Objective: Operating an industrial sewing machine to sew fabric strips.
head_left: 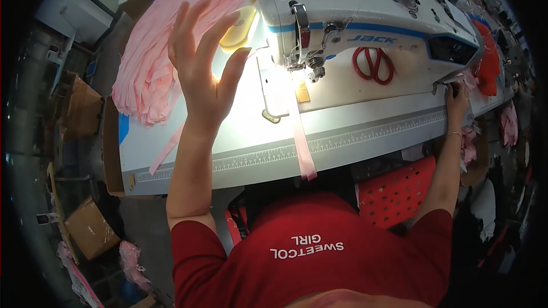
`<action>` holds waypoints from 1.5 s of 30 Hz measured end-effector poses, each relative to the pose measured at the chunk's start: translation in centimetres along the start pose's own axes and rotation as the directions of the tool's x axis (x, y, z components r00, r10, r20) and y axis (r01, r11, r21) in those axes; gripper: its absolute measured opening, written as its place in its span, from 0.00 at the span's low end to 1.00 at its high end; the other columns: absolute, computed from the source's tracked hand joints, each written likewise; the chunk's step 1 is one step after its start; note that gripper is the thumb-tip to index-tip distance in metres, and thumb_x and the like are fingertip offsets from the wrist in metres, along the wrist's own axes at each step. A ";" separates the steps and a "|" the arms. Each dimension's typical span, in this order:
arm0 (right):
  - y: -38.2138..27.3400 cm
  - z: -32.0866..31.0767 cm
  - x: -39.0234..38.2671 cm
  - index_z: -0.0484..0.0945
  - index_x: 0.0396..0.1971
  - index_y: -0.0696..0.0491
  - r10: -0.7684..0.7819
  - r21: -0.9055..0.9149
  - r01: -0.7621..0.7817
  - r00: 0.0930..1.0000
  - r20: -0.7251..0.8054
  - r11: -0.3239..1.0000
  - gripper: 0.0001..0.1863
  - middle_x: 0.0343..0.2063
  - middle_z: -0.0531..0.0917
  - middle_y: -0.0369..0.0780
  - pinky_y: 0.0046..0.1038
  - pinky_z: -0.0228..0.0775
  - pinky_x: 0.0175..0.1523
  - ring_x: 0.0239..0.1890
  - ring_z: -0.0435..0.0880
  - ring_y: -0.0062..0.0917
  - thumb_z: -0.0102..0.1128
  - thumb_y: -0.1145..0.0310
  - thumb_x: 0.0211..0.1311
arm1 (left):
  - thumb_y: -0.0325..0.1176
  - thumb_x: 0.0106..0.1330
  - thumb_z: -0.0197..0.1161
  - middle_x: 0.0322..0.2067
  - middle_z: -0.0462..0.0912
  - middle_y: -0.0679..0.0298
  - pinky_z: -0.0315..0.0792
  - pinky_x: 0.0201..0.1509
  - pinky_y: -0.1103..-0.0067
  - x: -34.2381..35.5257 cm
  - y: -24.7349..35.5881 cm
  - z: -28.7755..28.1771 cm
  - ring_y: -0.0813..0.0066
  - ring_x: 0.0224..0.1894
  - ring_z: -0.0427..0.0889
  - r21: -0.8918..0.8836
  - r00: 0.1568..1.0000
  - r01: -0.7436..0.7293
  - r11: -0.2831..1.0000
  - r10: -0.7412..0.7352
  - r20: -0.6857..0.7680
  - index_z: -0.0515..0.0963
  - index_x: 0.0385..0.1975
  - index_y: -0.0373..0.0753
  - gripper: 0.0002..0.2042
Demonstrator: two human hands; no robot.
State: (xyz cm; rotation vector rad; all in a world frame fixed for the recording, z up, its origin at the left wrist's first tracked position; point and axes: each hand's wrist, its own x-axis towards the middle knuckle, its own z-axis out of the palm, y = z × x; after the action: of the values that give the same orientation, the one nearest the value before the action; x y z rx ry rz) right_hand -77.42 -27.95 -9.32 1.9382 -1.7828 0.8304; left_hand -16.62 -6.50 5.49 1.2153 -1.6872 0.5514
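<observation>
My left hand is raised over the left part of the table, fingers spread, holding nothing. It is in front of a big heap of pink fabric strips. A white and blue sewing machine stands to its right, its lamp lighting the needle area. From under the needle a pink strip runs toward me and over the table's front edge. At the machine's lower right end, my right hand has its fingers curled at a small dark part; what they hold is hard to make out.
Red-handled scissors lie under the machine's arm. A yellow object is beside the needle end. A ruler strip follows the table's front edge. A red perforated chair stands below it, and a cardboard box at lower left.
</observation>
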 end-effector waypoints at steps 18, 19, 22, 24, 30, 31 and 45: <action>0.7 0.0 0.0 0.83 0.39 0.51 -0.114 0.013 0.119 0.976 -0.187 0.993 0.11 0.40 0.84 0.41 0.37 0.72 0.52 0.45 0.82 0.40 0.67 0.62 0.61 | 0.26 0.61 0.67 0.47 0.76 0.57 0.69 0.55 0.70 -8.5 -1.9 -1.7 0.61 0.49 0.75 0.060 0.845 0.401 0.914 -0.394 0.360 0.82 0.41 0.39 0.09; 0.4 -0.3 -0.2 0.83 0.38 0.52 -0.091 0.063 0.108 0.968 -0.234 0.992 0.10 0.40 0.84 0.41 0.36 0.71 0.52 0.45 0.82 0.39 0.67 0.63 0.61 | 0.27 0.61 0.67 0.48 0.76 0.56 0.70 0.55 0.69 -9.3 -2.1 -1.5 0.60 0.50 0.75 0.049 0.807 0.440 0.897 -0.419 0.416 0.82 0.43 0.39 0.11; -2.3 -1.0 -0.6 0.83 0.37 0.54 -0.058 0.140 0.100 0.958 -0.280 0.985 0.09 0.40 0.85 0.40 0.34 0.70 0.54 0.45 0.82 0.37 0.67 0.66 0.61 | 0.30 0.62 0.68 0.50 0.75 0.54 0.72 0.54 0.69 -10.4 -4.8 -0.3 0.59 0.48 0.77 0.112 0.766 0.434 0.894 -0.431 0.477 0.80 0.48 0.38 0.14; -4.1 -1.9 -1.2 0.83 0.38 0.53 -0.014 0.223 0.084 0.954 -0.298 0.971 0.08 0.40 0.85 0.40 0.33 0.69 0.55 0.47 0.81 0.36 0.67 0.66 0.62 | 0.32 0.65 0.64 0.51 0.75 0.55 0.74 0.49 0.66 -9.5 -6.1 1.4 0.58 0.45 0.80 0.134 0.640 0.589 0.797 -0.562 0.524 0.79 0.49 0.39 0.14; -9.2 -4.7 -4.4 0.83 0.39 0.54 -0.016 0.302 0.111 0.953 -0.301 0.947 0.08 0.44 0.84 0.41 0.33 0.69 0.57 0.50 0.80 0.35 0.67 0.68 0.62 | 0.32 0.65 0.58 0.44 0.81 0.59 0.74 0.44 0.61 -6.5 -9.3 8.7 0.54 0.43 0.82 0.402 0.655 0.244 0.882 -0.456 0.602 0.78 0.46 0.46 0.11; -11.4 -4.8 -5.0 0.83 0.39 0.55 -0.034 0.323 0.131 0.957 -0.290 0.937 0.07 0.43 0.84 0.41 0.33 0.69 0.57 0.50 0.80 0.34 0.66 0.70 0.62 | 0.32 0.64 0.58 0.40 0.82 0.59 0.74 0.44 0.61 -6.3 -10.1 9.9 0.54 0.43 0.82 0.395 0.685 0.246 0.885 -0.447 0.575 0.79 0.43 0.45 0.09; -29.0 -11.4 -25.2 0.81 0.40 0.56 -0.492 0.839 -0.133 0.757 0.430 0.528 0.17 0.39 0.84 0.43 0.33 0.75 0.43 0.39 0.83 0.39 0.74 0.64 0.53 | 0.14 0.52 0.63 0.27 0.83 0.61 0.76 0.33 0.70 -15.3 9.3 -4.6 0.64 0.28 0.81 -0.381 0.898 0.115 0.917 0.068 0.435 0.79 0.39 0.36 0.15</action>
State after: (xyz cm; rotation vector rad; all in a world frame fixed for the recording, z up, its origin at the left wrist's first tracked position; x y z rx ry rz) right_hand -51.26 2.09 -13.67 3.3551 -1.4788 1.1941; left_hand -22.20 8.11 -4.37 1.1037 -2.0341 -0.1092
